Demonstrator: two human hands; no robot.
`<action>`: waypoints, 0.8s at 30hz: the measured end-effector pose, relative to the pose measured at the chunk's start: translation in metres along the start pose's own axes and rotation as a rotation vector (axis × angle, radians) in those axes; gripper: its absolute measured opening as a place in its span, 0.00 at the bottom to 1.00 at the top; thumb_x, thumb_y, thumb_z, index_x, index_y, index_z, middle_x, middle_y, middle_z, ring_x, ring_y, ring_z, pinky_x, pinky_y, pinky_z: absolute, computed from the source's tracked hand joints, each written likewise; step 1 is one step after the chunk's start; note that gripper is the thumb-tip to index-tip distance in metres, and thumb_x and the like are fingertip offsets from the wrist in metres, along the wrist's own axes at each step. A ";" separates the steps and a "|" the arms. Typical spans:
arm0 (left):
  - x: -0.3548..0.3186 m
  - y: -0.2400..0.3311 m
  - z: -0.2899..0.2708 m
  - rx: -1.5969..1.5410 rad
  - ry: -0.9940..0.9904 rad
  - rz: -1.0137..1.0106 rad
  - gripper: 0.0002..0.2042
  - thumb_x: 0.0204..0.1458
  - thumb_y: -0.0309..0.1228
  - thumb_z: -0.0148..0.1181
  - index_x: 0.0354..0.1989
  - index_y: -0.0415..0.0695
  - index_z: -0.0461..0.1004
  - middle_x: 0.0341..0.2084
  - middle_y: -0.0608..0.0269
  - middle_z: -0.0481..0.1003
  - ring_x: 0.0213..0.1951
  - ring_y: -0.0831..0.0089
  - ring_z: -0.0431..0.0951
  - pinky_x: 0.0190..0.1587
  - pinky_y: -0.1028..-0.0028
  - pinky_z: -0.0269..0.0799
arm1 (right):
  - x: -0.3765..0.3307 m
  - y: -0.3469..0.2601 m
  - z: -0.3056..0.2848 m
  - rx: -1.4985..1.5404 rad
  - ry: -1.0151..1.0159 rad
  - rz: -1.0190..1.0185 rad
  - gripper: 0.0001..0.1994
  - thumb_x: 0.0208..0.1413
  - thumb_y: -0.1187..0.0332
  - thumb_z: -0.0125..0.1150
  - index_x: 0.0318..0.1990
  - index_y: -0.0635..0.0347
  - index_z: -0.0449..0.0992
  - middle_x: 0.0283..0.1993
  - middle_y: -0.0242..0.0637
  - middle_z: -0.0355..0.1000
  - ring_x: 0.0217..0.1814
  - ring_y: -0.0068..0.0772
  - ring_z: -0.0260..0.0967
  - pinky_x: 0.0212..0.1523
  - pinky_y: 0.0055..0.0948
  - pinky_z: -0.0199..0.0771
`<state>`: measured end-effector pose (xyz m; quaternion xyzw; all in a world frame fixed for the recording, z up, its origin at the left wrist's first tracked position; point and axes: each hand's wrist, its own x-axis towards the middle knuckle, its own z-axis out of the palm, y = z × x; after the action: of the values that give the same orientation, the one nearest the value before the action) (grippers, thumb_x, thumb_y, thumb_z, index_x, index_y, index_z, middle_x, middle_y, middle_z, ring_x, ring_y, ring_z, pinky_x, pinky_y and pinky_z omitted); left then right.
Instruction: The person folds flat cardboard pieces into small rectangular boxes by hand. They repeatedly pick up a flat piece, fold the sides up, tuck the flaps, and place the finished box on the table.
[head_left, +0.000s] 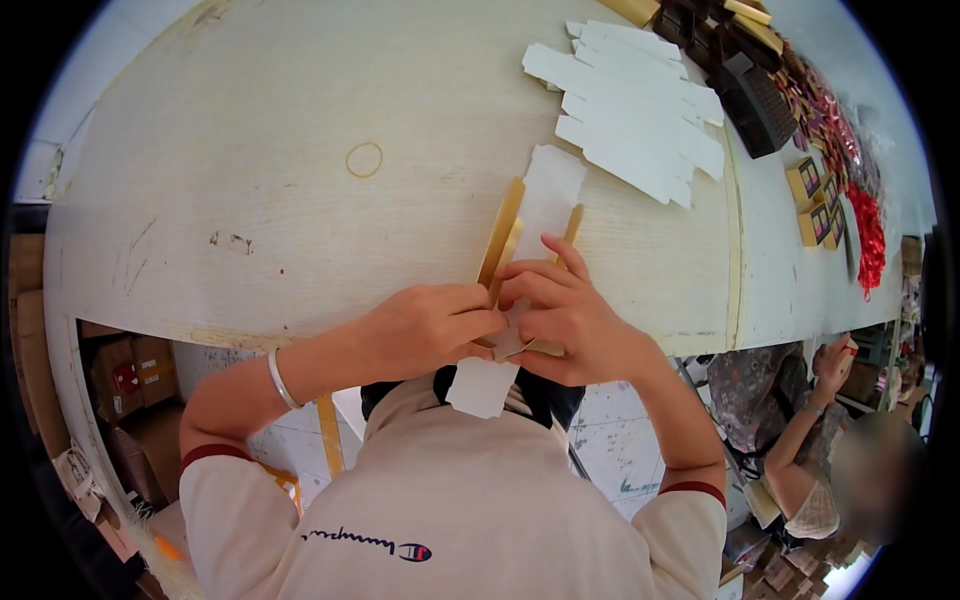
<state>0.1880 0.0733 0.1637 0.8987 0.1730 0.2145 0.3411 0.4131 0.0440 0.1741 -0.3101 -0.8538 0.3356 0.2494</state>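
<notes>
Between my hands, at the table's near edge, lies a partly folded carton (pixel 553 190), white inside with gold outer sides. Its two long gold walls stand up, while a white end flap reaches away from me and another hangs toward my body. My left hand (pixel 430 325) is closed with its fingers pinching the carton's left wall and near corner. My right hand (pixel 562 315) grips the right wall near the same end, its index finger raised and the others curled inside. Beyond the carton, to the right, lies a stack of flat white carton blanks (pixel 635 110) with notched edges.
A rubber band (pixel 364 160) lies on the pale table (pixel 250 120). Dark trays (pixel 752 105), small gold boxes (pixel 820 205) and red strings (pixel 868 240) sit at the far right. Another person (pixel 800 440) works at the lower right. Cardboard boxes (pixel 130 375) fill a shelf below left.
</notes>
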 end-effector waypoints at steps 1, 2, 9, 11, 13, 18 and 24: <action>0.001 0.000 0.000 -0.072 -0.011 -0.038 0.09 0.42 0.26 0.68 0.28 0.41 0.73 0.28 0.62 0.69 0.30 0.67 0.74 0.30 0.70 0.72 | 0.002 0.004 -0.002 0.004 -0.024 -0.010 0.07 0.37 0.74 0.67 0.25 0.59 0.73 0.42 0.32 0.67 0.59 0.38 0.63 0.70 0.58 0.40; 0.002 0.000 0.000 -0.143 -0.023 -0.076 0.09 0.42 0.25 0.68 0.29 0.40 0.73 0.28 0.61 0.69 0.31 0.66 0.74 0.30 0.70 0.72 | 0.003 0.008 -0.004 0.008 -0.048 -0.019 0.06 0.37 0.74 0.66 0.24 0.59 0.74 0.42 0.32 0.67 0.58 0.37 0.63 0.70 0.58 0.40; 0.012 0.010 0.020 -0.091 0.029 -0.171 0.07 0.44 0.24 0.68 0.32 0.40 0.77 0.25 0.62 0.69 0.25 0.65 0.72 0.26 0.70 0.69 | -0.011 0.011 -0.008 -0.027 -0.013 -0.023 0.05 0.38 0.74 0.65 0.23 0.59 0.73 0.50 0.39 0.68 0.64 0.45 0.59 0.70 0.61 0.38; 0.018 0.014 0.023 -0.102 0.035 -0.187 0.06 0.45 0.25 0.68 0.30 0.41 0.77 0.25 0.62 0.69 0.24 0.66 0.72 0.25 0.70 0.68 | -0.027 0.008 -0.007 -0.145 0.065 0.008 0.07 0.39 0.73 0.66 0.23 0.60 0.72 0.55 0.44 0.66 0.67 0.50 0.56 0.69 0.62 0.42; 0.026 0.017 0.029 -0.093 0.039 -0.197 0.06 0.46 0.26 0.67 0.30 0.41 0.77 0.24 0.62 0.69 0.22 0.67 0.71 0.24 0.70 0.68 | -0.040 0.009 -0.004 -0.220 0.115 0.041 0.08 0.41 0.72 0.67 0.23 0.60 0.71 0.59 0.47 0.64 0.69 0.53 0.53 0.68 0.62 0.46; 0.046 0.018 0.050 0.038 0.087 -0.171 0.05 0.47 0.27 0.66 0.28 0.41 0.76 0.23 0.63 0.69 0.20 0.68 0.71 0.21 0.72 0.67 | -0.056 0.018 -0.010 -0.243 0.141 0.104 0.08 0.43 0.75 0.66 0.25 0.62 0.70 0.63 0.53 0.60 0.70 0.57 0.52 0.64 0.53 0.61; 0.072 0.016 0.072 0.087 0.155 -0.241 0.06 0.45 0.28 0.68 0.27 0.42 0.76 0.21 0.63 0.69 0.19 0.70 0.72 0.20 0.72 0.66 | -0.075 0.025 -0.014 -0.507 0.444 0.236 0.09 0.42 0.77 0.66 0.30 0.64 0.72 0.63 0.56 0.59 0.66 0.58 0.58 0.60 0.46 0.66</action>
<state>0.2881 0.0563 0.1450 0.8662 0.3144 0.2331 0.3105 0.4825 0.0121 0.1490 -0.5240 -0.7933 0.0641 0.3033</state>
